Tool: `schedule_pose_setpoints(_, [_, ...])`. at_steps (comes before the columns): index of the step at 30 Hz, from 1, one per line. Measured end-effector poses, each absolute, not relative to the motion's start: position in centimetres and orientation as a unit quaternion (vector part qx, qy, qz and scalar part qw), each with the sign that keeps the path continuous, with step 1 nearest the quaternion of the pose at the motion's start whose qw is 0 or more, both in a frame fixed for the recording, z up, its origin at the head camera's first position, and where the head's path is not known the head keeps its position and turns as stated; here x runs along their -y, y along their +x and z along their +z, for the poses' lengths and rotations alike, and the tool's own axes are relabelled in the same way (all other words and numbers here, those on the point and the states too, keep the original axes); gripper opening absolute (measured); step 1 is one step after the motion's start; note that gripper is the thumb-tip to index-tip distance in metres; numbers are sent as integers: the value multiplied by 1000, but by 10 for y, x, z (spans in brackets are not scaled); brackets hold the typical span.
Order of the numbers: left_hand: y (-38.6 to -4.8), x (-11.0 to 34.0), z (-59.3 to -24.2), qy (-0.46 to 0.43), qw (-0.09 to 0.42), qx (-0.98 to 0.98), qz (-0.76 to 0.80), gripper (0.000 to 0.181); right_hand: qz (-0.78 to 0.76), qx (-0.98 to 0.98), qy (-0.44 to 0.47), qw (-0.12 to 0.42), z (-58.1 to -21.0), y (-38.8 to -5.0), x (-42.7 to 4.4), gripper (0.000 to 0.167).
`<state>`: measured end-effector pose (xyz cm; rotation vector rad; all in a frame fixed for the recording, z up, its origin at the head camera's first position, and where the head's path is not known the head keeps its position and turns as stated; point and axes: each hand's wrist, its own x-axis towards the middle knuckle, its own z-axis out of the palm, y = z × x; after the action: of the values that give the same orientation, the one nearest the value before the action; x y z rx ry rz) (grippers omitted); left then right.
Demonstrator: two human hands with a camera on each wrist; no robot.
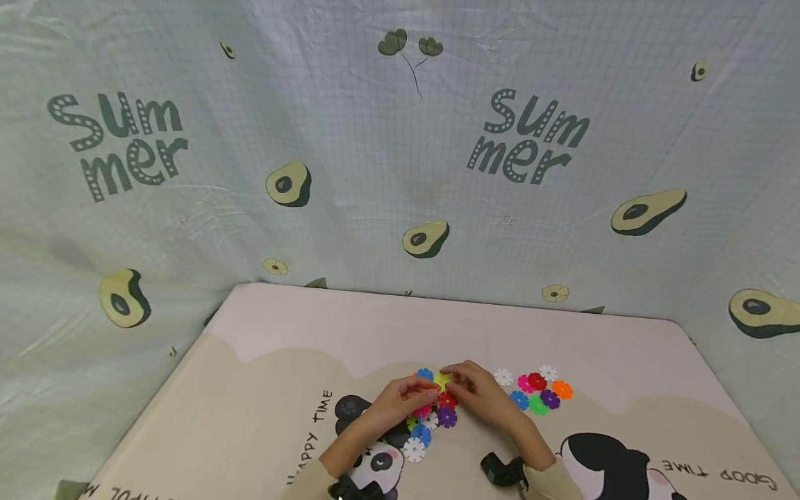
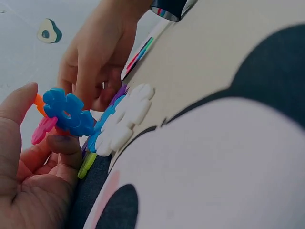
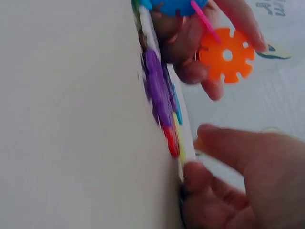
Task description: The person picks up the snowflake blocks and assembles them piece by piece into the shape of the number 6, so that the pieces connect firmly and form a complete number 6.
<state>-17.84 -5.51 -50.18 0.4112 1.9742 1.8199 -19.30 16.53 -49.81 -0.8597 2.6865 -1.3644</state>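
Note:
My left hand [image 1: 396, 404] pinches joined flower-shaped plastic pieces: a blue one [image 2: 66, 112], a pink one [image 2: 44, 130] and an orange one [image 3: 227, 67]. Beneath and beside it lies a cluster with a red piece [image 1: 447, 399], a purple one [image 1: 446, 417] and a white one [image 1: 414, 450]. My right hand [image 1: 484, 396] reaches over the cluster's far side, fingertips beside a yellow piece [image 1: 441, 380]. In the right wrist view a gap shows between the thumb and fingers of this hand [image 3: 267, 176], with no piece visible in it; contact with the yellow piece is unclear.
Right of my right hand lies another group of loose pieces, among them an orange one [image 1: 562, 389], a green one [image 1: 538, 405] and a white one [image 1: 503, 377]. The table [image 1: 187, 410] has printed pandas and lettering. Behind it hangs a patterned curtain [image 1: 350, 139].

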Motion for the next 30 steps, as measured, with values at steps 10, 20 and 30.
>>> schedule_pose_setpoints(10, [-180, 56, -504, 143, 215, -707, 658, 40, -440, -880, -177, 18, -500, -195, -156, 22])
schedule_pose_setpoints(20, [-181, 52, -502, 134, 213, -706, 662, 40, -442, -883, -156, 40, -494, -195, -154, 35])
schedule_pose_setpoints(30, [-183, 51, -503, 132, 208, -711, 659, 41, -491, -857, -145, 61, -496, -201, -161, 19])
